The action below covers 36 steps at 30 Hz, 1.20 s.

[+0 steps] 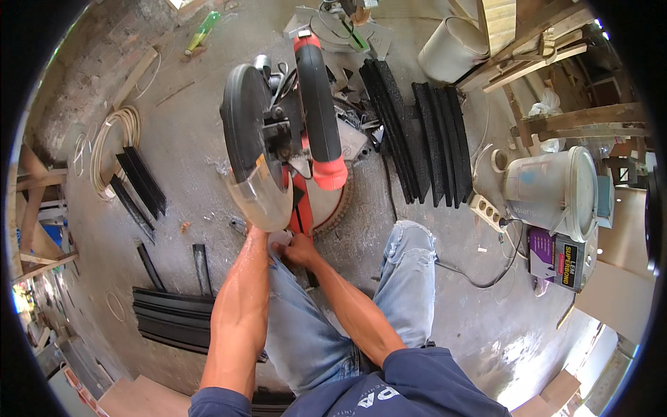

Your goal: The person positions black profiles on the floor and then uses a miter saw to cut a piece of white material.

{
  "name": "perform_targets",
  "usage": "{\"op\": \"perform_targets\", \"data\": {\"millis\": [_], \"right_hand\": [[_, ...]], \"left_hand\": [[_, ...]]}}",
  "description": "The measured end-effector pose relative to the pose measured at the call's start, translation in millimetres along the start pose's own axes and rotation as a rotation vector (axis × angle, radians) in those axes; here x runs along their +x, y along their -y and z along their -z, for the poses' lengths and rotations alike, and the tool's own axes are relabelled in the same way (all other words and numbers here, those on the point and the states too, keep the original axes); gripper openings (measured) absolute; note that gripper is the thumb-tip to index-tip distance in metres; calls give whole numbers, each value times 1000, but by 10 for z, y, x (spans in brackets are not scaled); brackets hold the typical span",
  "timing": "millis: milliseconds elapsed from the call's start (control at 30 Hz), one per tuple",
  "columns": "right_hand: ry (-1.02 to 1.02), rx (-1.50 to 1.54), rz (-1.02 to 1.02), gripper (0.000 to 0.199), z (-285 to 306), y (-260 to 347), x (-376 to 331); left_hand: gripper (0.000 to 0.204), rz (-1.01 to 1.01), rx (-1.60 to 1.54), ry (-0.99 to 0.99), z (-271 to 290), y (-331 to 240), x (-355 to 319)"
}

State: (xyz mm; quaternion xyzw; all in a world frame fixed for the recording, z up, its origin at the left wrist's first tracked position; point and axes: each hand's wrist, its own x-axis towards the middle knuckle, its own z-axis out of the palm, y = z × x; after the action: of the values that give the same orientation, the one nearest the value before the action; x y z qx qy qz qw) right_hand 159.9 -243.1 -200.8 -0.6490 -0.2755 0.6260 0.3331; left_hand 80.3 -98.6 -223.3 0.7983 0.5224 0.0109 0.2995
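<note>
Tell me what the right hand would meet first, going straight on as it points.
Probably the pale piece just ahead of the right hand; farther along, the saw's clear guard overlaps that line, but depth is unclear.

- Shirt (434,386): dark navy, with large and small pale print on the front.
- Sleeves (221,402): short, plain, the same navy.
- Forearms (240,313): bare.
- Right hand (300,251): bare.
- Jeans (299,316): faded light blue, whitish and frayed around the right knee (411,242).
</note>
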Motion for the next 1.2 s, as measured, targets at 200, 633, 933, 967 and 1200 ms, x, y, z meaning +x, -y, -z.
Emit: {"op": "perform_targets", "data": {"millis": [200,633,933,967,1200], "right_hand": [[-37,-44,-56,50,64,27,-73],[-51,-120,-80,33,196,-52,-176],[-618,-121,292,25,1380,1398,-1175],[-654,-257,425,31,1542,1660,-1234],[-859,-462,562,42,1806,3462,-1124]], "left_hand": [[64,101,12,-18,-121,-88,107],[85,676,-100,119,438,-561,-155],[82,709,-73,117,378,-593,-216],[82,709,-84,107,401,-609,-211],[80,688,-128,55,365,-580,-251]]}}
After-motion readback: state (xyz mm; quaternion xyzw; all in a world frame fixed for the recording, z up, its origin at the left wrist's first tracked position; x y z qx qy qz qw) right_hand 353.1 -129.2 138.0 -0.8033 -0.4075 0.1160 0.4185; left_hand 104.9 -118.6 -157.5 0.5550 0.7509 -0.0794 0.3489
